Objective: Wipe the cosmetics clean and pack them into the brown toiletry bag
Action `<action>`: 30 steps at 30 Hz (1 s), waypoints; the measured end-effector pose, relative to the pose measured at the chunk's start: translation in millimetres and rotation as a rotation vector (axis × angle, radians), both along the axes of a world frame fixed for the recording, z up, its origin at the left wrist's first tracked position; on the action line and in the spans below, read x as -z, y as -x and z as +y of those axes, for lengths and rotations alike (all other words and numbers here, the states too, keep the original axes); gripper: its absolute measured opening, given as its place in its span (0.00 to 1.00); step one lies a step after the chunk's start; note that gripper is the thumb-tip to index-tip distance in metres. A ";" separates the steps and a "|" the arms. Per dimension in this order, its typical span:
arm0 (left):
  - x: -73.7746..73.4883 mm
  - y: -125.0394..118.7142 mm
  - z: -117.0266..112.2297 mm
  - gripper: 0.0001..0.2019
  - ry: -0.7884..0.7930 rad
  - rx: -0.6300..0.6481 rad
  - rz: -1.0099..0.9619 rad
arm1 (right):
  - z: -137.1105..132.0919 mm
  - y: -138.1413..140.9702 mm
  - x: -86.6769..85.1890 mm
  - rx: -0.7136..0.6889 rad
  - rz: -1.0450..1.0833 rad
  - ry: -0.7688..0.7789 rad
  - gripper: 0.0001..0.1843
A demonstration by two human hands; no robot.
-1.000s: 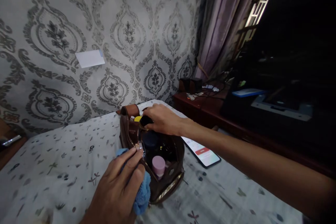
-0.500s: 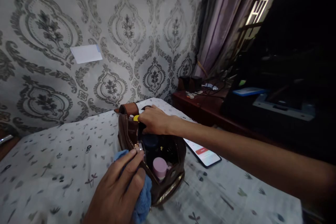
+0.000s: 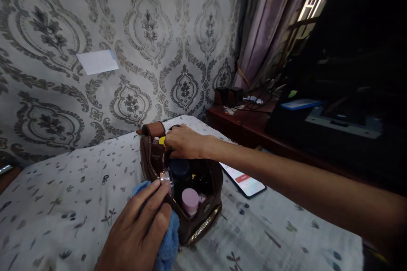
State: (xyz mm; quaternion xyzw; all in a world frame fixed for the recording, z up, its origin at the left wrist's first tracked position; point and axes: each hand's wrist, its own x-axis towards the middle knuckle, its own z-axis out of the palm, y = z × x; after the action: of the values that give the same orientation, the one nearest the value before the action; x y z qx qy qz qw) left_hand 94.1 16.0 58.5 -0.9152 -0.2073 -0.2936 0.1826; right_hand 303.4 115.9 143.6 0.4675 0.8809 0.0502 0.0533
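An open brown leather pouch (image 3: 152, 159) stands on the bed. Inside it I see a pink-capped bottle (image 3: 190, 200), a dark blue-capped jar (image 3: 179, 168) and a yellow cap (image 3: 162, 140). My left hand (image 3: 141, 230) presses the pouch's near rim and holds a blue cloth (image 3: 168, 241) under its fingers. My right hand (image 3: 184, 142) reaches into the far end of the pouch, fingers closed round a dark item that I cannot make out.
A phone (image 3: 244, 182) with a lit screen lies on the flowered bedsheet (image 3: 63, 190) right of the pouch. A dark wooden table (image 3: 251, 125) with cables and small boxes stands at the bed's far right. Patterned wall behind, curtain (image 3: 263, 29) at the right.
My right hand has sunk slightly lower into the pouch's far end. The camera has shifted a little; my left hand keeps its place on the rim.
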 end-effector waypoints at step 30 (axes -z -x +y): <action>28.7 136.4 -66.3 0.25 0.265 -0.556 0.074 | -131.6 42.5 56.1 -0.386 0.850 -0.137 0.12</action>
State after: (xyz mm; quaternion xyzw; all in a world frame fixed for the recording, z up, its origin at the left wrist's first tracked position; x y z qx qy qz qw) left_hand -42.3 -50.3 29.8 -0.8492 -0.4795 -0.1695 0.1425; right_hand 260.9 -15.7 87.5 0.2769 0.8901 -0.0787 -0.3532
